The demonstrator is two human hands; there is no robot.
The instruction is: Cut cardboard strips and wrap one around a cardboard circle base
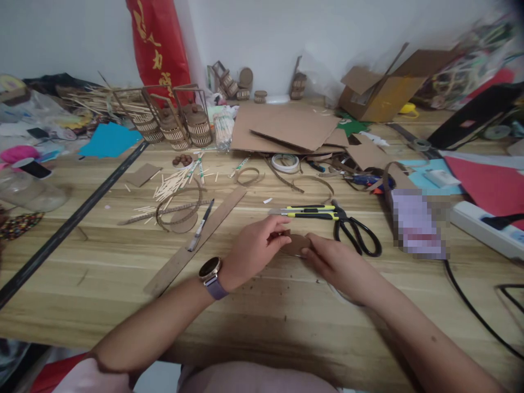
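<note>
Between my two hands is a small brown cardboard disc (pixel 297 245), held a little above the wooden table. My left hand (pixel 262 243), with a watch on its wrist, pinches the disc's left edge, thumb and fingers together. On the other side, my right hand (pixel 329 259) grips the right edge; some of its fingers are hidden beneath. Just beyond the hands lie a yellow-and-black utility knife (pixel 307 210) and black-handled scissors (pixel 355 229). A pen (pixel 201 224) rests on a long cardboard strip (pixel 176 267) to the left.
Small lidded baskets with tall handles (pixel 176 131) stand at the back left. Loose sticks (pixel 174 183) and curled cardboard strips (pixel 180 210) lie left of centre. Cardboard sheets (pixel 282 123) are stacked behind. A white power strip (pixel 487 226) and a black cable (pixel 466 305) are at right.
</note>
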